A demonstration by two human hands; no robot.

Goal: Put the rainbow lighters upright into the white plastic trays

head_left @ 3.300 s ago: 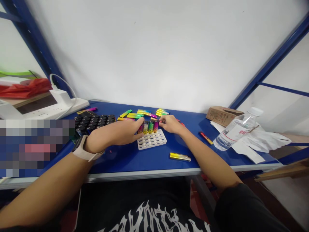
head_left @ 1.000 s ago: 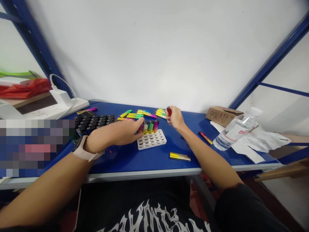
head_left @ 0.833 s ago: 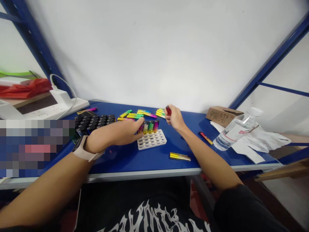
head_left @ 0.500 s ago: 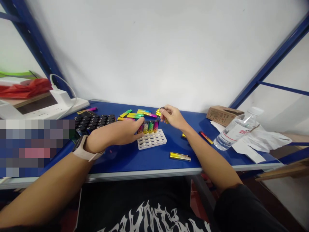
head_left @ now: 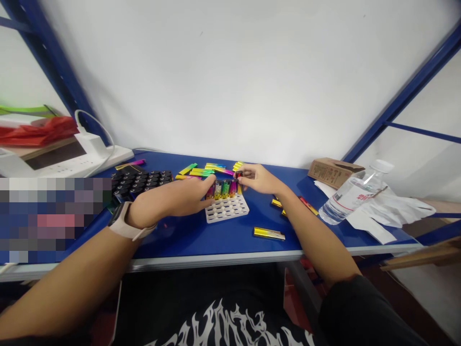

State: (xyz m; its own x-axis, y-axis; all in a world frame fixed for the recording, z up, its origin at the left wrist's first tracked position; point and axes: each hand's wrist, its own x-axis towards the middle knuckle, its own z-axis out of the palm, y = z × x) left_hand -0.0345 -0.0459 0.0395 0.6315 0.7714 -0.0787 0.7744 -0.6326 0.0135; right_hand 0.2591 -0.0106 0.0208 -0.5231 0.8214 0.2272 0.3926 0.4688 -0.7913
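A white tray with rows of holes (head_left: 227,209) lies on the blue table, several colourful lighters (head_left: 225,189) standing upright along its back row. My left hand (head_left: 187,195) is at the tray's left edge, thumb and fingers around the leftmost lighter there. At the back right corner of the tray, my right hand (head_left: 257,179) pinches an upright lighter with a dark top (head_left: 239,182). Behind the tray lie loose shiny lighters (head_left: 202,172). One yellow lighter (head_left: 269,233) lies near the front edge.
Many black-topped pieces (head_left: 142,181) stand grouped at the left. A power strip (head_left: 104,161) sits behind them. To the right are a cardboard box (head_left: 333,173), a water bottle (head_left: 353,194) and white plastic bags (head_left: 396,206). More lighters (head_left: 308,205) lie by my right forearm.
My right hand has moved down and slightly toward me, bringing a lighter from behind the tray to its back right corner. The left hand has stayed in place.
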